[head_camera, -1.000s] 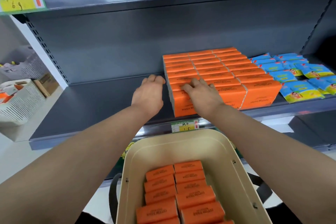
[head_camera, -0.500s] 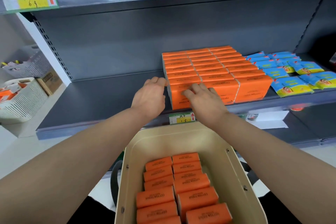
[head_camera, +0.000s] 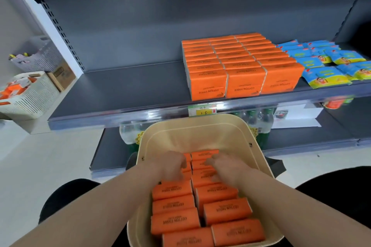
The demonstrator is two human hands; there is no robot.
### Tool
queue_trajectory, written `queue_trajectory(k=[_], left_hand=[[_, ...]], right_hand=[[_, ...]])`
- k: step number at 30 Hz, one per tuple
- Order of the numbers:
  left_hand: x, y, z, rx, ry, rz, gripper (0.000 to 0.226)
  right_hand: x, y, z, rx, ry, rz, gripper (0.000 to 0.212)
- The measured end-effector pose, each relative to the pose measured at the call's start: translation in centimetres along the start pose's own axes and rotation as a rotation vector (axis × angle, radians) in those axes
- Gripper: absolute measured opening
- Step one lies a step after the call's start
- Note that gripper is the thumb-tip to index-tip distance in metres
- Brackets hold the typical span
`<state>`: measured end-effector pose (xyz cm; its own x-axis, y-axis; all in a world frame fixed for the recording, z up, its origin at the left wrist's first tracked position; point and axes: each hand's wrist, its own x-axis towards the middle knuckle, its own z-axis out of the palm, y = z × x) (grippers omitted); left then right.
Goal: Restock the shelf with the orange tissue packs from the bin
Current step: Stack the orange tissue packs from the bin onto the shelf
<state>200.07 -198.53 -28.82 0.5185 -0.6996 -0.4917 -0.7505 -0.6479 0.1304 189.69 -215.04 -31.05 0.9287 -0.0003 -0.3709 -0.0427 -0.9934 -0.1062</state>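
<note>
A beige bin (head_camera: 192, 124) in front of me holds two rows of orange tissue packs (head_camera: 174, 204). Both of my hands are inside it, at the far end of the rows. My left hand (head_camera: 172, 166) lies on the far packs of the left row with its fingers curled over them. My right hand (head_camera: 223, 168) covers the far packs of the right row, fingers curled down as well; motion blur hides the exact grip. On the grey shelf (head_camera: 130, 90) above, a block of orange packs (head_camera: 241, 62) stands three columns wide at the right of the middle.
Blue and yellow packets (head_camera: 325, 66) lie to the right of the orange block. The shelf's left half is bare. A white slatted basket (head_camera: 30, 94) and a cardboard box (head_camera: 62, 74) sit at far left. Bottles (head_camera: 259, 118) stand on the lower shelf behind the bin.
Both hands have left the orange block on the shelf and dropped into the bin, onto the far packs. The camera has tilted down.
</note>
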Motion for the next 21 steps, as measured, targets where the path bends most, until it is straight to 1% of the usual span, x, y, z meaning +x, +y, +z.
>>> queue_trajectory(k=[5, 9, 11, 17, 19, 21], left_hand=[[0.3, -0.1, 1.6, 0.007, -0.117, -0.020, 0.045], [0.2, -0.6, 2.0, 0.041, -0.222, 0.007, 0.041], [0.3, -0.7, 2.4, 0.055, -0.257, 0.012, 0.040], [0.7, -0.8, 3.5, 0.086, -0.249, -0.001, 0.038], [0.9, -0.9, 3.5, 0.079, -0.244, -0.006, 0.034], [1.0, -0.8, 2.8, 0.067, -0.212, -0.001, 0.030]], right_hand=[[0.8, 0.3, 1.6, 0.075, -0.005, 0.009, 0.030], [1.4, -0.4, 1.8, 0.015, -0.059, -0.029, 0.034], [1.4, -0.4, 1.7, 0.000, -0.045, -0.029, 0.035], [0.2, 0.2, 0.4, 0.104, 0.076, -0.015, 0.030], [-0.2, 0.2, -0.3, 0.107, 0.099, -0.005, 0.028], [-0.5, 0.3, -1.1, 0.098, 0.157, 0.024, 0.027]])
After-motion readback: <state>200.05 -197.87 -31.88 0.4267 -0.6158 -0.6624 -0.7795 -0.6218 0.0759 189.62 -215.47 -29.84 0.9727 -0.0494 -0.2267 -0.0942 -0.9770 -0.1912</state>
